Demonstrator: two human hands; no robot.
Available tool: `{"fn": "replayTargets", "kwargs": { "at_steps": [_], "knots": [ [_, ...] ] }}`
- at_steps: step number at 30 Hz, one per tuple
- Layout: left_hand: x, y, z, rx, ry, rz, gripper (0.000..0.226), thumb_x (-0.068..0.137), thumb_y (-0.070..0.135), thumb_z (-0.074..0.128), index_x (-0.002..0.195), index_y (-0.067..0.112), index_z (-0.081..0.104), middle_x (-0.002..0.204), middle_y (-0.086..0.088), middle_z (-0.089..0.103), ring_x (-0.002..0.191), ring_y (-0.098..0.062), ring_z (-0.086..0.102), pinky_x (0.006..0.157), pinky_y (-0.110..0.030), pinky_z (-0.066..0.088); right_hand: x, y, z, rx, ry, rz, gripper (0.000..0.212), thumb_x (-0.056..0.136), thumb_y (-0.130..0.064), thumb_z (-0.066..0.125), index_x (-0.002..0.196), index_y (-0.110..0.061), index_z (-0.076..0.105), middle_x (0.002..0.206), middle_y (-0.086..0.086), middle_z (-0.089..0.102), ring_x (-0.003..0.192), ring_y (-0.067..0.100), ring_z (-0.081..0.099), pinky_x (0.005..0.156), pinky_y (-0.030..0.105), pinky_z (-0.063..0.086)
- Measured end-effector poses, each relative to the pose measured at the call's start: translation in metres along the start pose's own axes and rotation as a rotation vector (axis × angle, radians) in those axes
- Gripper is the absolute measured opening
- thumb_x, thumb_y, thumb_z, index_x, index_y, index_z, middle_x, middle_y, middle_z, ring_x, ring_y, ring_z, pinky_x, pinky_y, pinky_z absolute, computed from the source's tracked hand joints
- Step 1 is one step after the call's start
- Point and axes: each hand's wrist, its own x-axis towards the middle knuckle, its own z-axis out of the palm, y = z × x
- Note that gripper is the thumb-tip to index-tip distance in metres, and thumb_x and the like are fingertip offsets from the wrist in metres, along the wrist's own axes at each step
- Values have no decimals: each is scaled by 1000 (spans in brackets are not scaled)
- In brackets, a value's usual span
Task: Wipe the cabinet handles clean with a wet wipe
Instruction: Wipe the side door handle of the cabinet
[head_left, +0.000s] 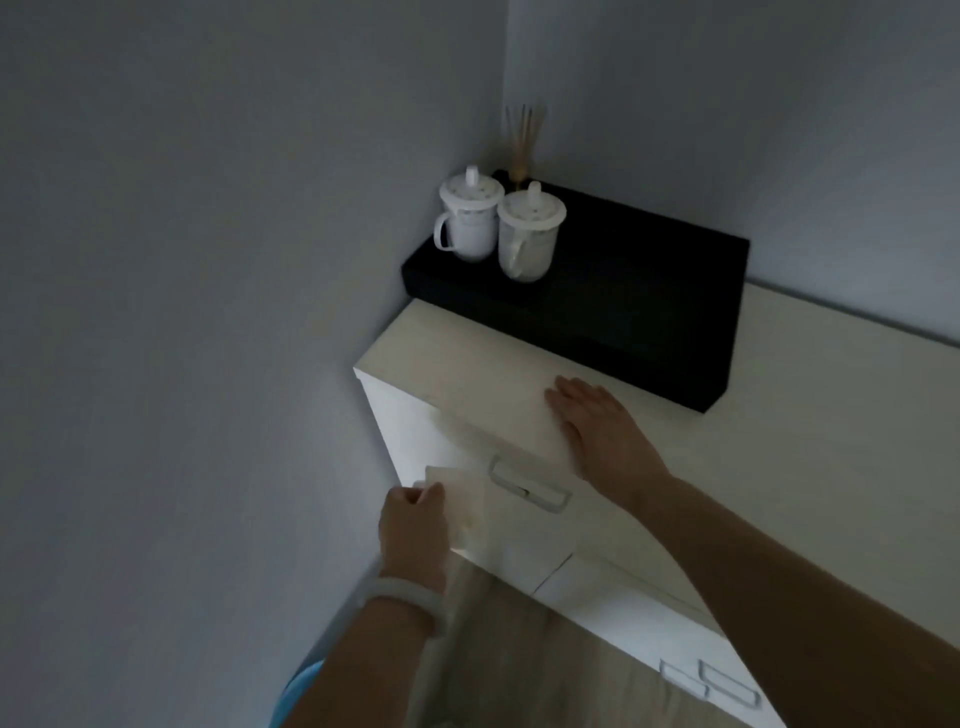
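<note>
1. At the corner of a dim room, a white cabinet is standing against the wall, its top serving as the counter.
2. The left hand is holding a wet wipe against the cabinet front; its fingers are curling round the wipe's left edge and pinching it. A pale bracelet is sitting on the left wrist.
3. The wet wipe is lying flat on the upper front panel, just left of the upper handle and appearing to touch that handle's left end; blur is making this uncertain.
4. The upper handle, a pale rectangular loop, is sitting between the two hands.
5. The right hand is resting palm down on the counter near its front edge, fingers straight and together, holding nothing.
6. Two lower handles are showing side by side on the front at lower right, well apart from the wipe.
7. A black box is lying at the back of the counter in the corner.
8. Two white lidded cups are standing on the box's left end, touching or nearly so.
9. A reed diffuser is standing behind the cups, in the corner.
</note>
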Motion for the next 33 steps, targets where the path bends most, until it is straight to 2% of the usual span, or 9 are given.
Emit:
{"fn": "replayTargets", "kwargs": {
  "at_steps": [2, 6, 8, 12, 15, 18, 23, 27, 33],
  "knots": [
    [16, 4, 14, 48, 7, 5, 16, 91, 17, 59, 94, 1, 59, 94, -19, 65, 87, -35, 63, 83, -53, 56, 8, 7, 6, -31, 40, -15, 47, 102, -25, 27, 149, -20, 34, 155, 1, 31, 143, 15, 27, 120, 30, 7],
    [25, 20, 41, -134, -208, -105, 19, 93, 12, 58, 103, -4, 60, 97, -21, 63, 88, -34, 62, 87, -57, 55, 6, 8, 6, -12, 80, -7, 44, 104, -26, 31, 148, -25, 34, 155, -4, 30, 142, 2, 19, 118, 21, -3],
    [27, 22, 45, -179, -263, -145, 17, 93, 9, 57, 100, -6, 61, 97, -24, 62, 91, -36, 62, 89, -51, 54, 7, 8, 5, -12, 80, 2, 45, 104, -28, 33, 149, -27, 32, 156, -6, 29, 138, -5, 12, 116, 17, -8],
    [32, 18, 39, -278, -336, -187, 22, 95, 13, 56, 95, -7, 65, 79, -14, 64, 78, -25, 63, 78, -38, 55, 7, 9, 8, 25, 103, -7, 44, 103, -25, 37, 146, -25, 37, 153, -4, 34, 137, -4, 15, 117, 15, -6],
    [43, 14, 34, -301, -334, -231, 35, 100, 32, 51, 103, 0, 67, 83, -11, 68, 83, -27, 66, 83, -43, 56, 8, 13, 11, 29, 113, -8, 44, 103, -27, 34, 146, -26, 37, 153, -4, 34, 140, 0, 21, 119, 21, 3],
    [51, 10, 35, -104, -315, -152, 25, 96, 24, 59, 110, 4, 60, 107, -18, 66, 95, -32, 66, 86, -47, 57, 8, 13, 12, 33, 124, -8, 44, 102, -26, 36, 146, -25, 39, 153, -3, 36, 141, 8, 28, 120, 28, 11],
    [45, 5, 37, 91, -346, 8, 15, 93, 17, 61, 104, 11, 69, 91, -8, 72, 79, -28, 71, 82, -43, 58, 9, 14, 14, 34, 138, -17, 46, 100, -31, 30, 145, -24, 40, 152, -2, 37, 141, 10, 31, 121, 34, 17],
    [41, -5, 44, -94, -293, -141, 15, 90, 22, 68, 86, 8, 70, 73, -6, 68, 62, -19, 64, 67, -35, 55, 10, 14, 15, 33, 139, -22, 45, 101, -27, 34, 145, -22, 41, 152, -1, 37, 141, 10, 30, 121, 32, 14],
    [29, -9, 51, -273, -272, -285, 11, 91, 13, 66, 85, 4, 67, 75, -6, 67, 67, -17, 62, 60, -23, 50, 9, 13, 13, 24, 115, -7, 50, 100, -33, 26, 146, -22, 40, 153, -1, 36, 142, 10, 28, 121, 31, 14]
  ]
}}
